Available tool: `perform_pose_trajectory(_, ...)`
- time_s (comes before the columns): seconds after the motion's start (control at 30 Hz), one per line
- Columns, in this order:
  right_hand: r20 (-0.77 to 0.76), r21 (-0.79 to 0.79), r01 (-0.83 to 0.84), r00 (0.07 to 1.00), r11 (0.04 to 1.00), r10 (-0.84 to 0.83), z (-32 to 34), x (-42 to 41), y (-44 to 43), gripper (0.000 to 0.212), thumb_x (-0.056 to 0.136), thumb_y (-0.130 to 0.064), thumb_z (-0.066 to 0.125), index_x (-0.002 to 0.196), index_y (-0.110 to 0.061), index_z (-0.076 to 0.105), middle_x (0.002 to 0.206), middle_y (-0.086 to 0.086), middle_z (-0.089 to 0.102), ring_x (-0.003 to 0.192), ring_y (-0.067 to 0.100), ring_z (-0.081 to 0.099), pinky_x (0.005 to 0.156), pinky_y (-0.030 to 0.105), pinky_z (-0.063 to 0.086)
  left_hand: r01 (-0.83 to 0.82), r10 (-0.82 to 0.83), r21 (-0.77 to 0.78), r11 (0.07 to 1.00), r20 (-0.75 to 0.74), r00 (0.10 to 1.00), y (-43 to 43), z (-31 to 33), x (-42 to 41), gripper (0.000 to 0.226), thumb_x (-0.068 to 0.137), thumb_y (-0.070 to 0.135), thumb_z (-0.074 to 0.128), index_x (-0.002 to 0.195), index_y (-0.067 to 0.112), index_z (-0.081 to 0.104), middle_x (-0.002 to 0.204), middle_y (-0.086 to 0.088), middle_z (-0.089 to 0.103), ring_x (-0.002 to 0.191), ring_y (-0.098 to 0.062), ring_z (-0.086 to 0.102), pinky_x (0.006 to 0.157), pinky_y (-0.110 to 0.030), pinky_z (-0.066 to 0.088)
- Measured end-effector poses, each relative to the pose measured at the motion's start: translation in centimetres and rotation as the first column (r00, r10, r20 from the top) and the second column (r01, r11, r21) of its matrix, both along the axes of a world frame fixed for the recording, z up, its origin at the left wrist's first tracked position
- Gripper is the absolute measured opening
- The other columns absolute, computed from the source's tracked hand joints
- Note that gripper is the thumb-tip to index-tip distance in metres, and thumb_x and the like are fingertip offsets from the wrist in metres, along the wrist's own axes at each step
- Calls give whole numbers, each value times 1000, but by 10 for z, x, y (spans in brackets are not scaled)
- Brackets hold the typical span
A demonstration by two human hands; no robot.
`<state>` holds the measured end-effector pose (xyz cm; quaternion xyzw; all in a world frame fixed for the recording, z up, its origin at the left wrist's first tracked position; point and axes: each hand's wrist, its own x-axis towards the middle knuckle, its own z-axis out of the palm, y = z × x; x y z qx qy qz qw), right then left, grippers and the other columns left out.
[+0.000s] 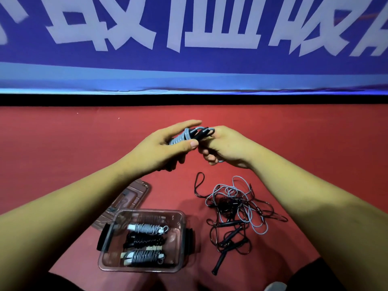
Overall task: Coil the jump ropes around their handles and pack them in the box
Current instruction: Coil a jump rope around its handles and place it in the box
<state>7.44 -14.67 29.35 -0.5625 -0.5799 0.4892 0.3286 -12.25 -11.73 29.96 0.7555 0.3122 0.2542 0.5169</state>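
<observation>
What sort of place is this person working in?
Probably a gym or sports hall: a red floor, a blue banner with large white characters along the wall, and a tangle of jump ropes beside a clear box of coiled ones.

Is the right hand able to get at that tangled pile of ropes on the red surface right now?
Probably not yet. Nothing lies over the tangled pile, but the right hand and left hand both grip the coiled rope, so it would have to let go first.
</observation>
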Motion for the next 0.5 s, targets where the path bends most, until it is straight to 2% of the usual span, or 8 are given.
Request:
perform_pose_trajectory(0.07, -13, -6, -9, 1000, 1000, 9, 3, -1, -1, 26, 101, -11, 45, 80, -13, 60, 64, 4, 48, 50, 15, 40, 51, 27, 34, -8, 9, -26, 1000, 30, 1000, 0, 1, -1, 35, 94, 29, 63, 128, 38, 59, 73, -15, 57, 54, -23, 48, 45, -22, 33)
perform_pose_trajectory(0.17, 71, 14, -60, 996, 998, 59, 5, -1, -4, 33, 104, -23, 43, 79, -14, 61, 67, 8, 53, 50, 14, 42, 49, 27, 36, -50, 51, -59, 997, 22, 998, -1, -2, -3, 22, 93, 30, 66, 115, 29, 62, 75, -12, 61, 57, -25, 52, 48, -25, 32)
perform_pose_trajectory(0.33, 259, 21, -74, 964, 997, 66, 9, 9, -3, 26, 104, -18, 45, 98, -2, 65, 69, 3, 53, 49, 9, 42, 47, 23, 38, -173, 176, -94, 980, 28, 984, 1, -4, 2, 15, 92, 30, 68, 101, 24, 58, 75, -13, 62, 56, -26, 53, 45, -23, 30)
perform_pose_trajectory(0.43, 355, 19, -67, 933, 998, 56, 14, 18, -5, 25, 103, -15, 46, 95, -4, 67, 64, 1, 52, 48, 11, 40, 47, 24, 35, -218, 220, -77, 973, 16, 975, 0, -6, 6, 12, 92, 31, 67, 100, 29, 58, 74, -14, 63, 54, -26, 54, 39, -21, 31)
perform_pose_trajectory(0.5, 461, 28, -85, 885, 996, 62, 19, 15, -7, 26, 102, -17, 46, 93, -6, 68, 64, 0, 53, 46, 9, 42, 45, 19, 34, -226, 229, -133, 965, 5, 973, -2, -9, 8, 12, 93, 31, 67, 103, 29, 60, 75, -15, 62, 55, -26, 54, 38, -22, 33)
